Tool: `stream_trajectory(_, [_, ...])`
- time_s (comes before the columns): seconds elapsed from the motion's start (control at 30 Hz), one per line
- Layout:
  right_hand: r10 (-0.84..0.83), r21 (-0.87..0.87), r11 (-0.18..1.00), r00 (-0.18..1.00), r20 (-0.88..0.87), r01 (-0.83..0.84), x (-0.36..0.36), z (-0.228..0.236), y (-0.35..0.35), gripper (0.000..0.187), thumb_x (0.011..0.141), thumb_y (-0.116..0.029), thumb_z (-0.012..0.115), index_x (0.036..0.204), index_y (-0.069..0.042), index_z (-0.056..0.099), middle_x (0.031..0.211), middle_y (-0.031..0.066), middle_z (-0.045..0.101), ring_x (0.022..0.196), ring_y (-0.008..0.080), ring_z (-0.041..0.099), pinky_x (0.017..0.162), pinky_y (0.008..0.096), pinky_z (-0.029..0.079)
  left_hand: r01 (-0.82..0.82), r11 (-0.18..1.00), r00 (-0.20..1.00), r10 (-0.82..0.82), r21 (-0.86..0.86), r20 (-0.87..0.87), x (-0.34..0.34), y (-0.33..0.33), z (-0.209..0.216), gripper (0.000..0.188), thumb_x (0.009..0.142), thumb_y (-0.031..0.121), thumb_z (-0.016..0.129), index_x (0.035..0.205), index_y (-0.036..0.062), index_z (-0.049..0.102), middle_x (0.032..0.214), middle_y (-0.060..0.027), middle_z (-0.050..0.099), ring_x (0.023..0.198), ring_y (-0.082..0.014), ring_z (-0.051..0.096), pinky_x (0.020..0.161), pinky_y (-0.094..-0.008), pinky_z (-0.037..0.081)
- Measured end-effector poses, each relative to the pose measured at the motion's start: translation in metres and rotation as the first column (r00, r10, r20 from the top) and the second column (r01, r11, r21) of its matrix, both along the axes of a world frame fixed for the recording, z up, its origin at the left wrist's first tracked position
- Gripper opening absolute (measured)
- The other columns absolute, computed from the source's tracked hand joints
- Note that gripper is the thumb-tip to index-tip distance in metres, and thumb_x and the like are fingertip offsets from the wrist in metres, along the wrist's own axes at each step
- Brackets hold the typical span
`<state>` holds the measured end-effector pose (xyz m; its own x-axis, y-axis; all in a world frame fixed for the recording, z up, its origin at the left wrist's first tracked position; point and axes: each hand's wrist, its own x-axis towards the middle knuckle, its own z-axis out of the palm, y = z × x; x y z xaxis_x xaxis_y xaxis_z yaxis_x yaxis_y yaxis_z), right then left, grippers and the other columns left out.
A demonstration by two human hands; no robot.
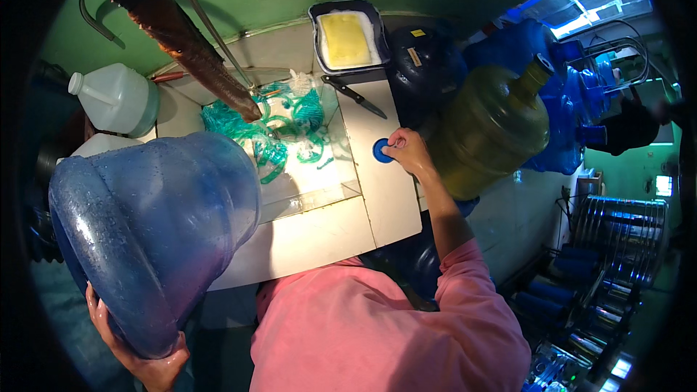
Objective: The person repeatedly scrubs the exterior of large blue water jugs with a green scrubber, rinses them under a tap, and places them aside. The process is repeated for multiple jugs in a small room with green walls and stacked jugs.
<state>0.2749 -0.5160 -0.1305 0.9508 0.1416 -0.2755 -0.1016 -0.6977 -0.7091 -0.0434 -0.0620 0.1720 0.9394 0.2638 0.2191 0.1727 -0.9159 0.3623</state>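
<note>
A large translucent blue water jug [163, 210] lies tilted across the left end of the white tiled counter [319, 243], its base toward me. My left hand [134, 345] is closed around the rim of that base, fingers on one side and thumb on the other. The jug's neck is hidden from this view. On the counter's right strip, my right hand [406, 151] has thumb and fingers pinched at a small round blue cap [382, 150]. A black-handled knife [356, 96] lies just beyond the cap. Left of it, the sunken basin [319, 199] holds tangled green netting [272, 152].
A dark tub [316, 40] with a yellow sponge [346, 40] and suds stands at the back. An olive jug [494, 127] and several blue jugs [552, 116] crowd the right. A brown-stained pole [178, 40] hangs over the basin; a whitish handled jug [116, 100] stands behind left.
</note>
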Motion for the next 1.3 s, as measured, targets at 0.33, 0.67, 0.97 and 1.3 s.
stream_trajectory(0.33, [0.275,-0.381,0.827,0.890,-0.365,-0.412,0.058,0.022,0.025,0.037,0.060,-0.015,0.091,0.086,-0.002,0.068,0.075,0.0085,0.065,0.070,0.0201,0.062,0.068,0.0340,0.053,-0.018,1.000,1.000,0.018,0.003,-0.018,-0.002,0.005,0.001,0.106,0.063,0.036,0.077,0.154,0.0121,0.029,0.159,-0.0228,0.026,0.147,-0.0423,0.027,0.118,-0.0573,0.027])
stream_trajectory(0.67, [-0.033,0.459,0.884,0.991,-0.131,0.090,0.015,0.032,0.042,0.029,0.076,-0.008,0.073,0.089,-0.004,0.047,0.096,0.0188,0.071,0.075,0.0247,0.070,0.063,0.0326,0.056,-0.086,0.988,0.984,0.104,-0.127,0.145,-0.034,0.021,-0.016,0.111,0.054,0.027,0.081,0.151,0.0078,0.031,0.155,-0.0260,0.031,0.144,-0.0439,0.033,0.116,-0.0567,0.029])
stream_trajectory(0.97, [0.483,0.708,0.057,0.601,-0.637,0.704,0.013,-0.043,0.155,0.024,0.093,-0.030,0.060,0.104,-0.008,0.060,0.093,0.0120,0.064,0.077,0.0237,0.058,0.067,0.0378,0.046,-0.317,0.859,0.912,0.393,-0.402,0.120,-0.087,0.023,-0.007,0.123,0.061,0.043,0.087,0.153,-0.0030,0.020,0.143,-0.0173,0.040,0.129,-0.0293,0.047,0.107,-0.0418,0.040])
stream_trajectory(1.3, [0.330,0.818,0.290,0.751,-0.572,0.496,0.067,-0.244,0.322,0.026,0.091,-0.021,0.067,0.111,-0.006,0.060,0.103,0.0135,0.067,0.089,0.0306,0.065,0.085,0.0456,0.054,-0.442,0.790,0.844,0.526,-0.424,0.101,-0.113,0.010,0.006,0.126,0.062,0.046,0.089,0.155,0.0016,0.018,0.143,-0.0153,0.041,0.128,-0.0292,0.047,0.107,-0.0427,0.041])
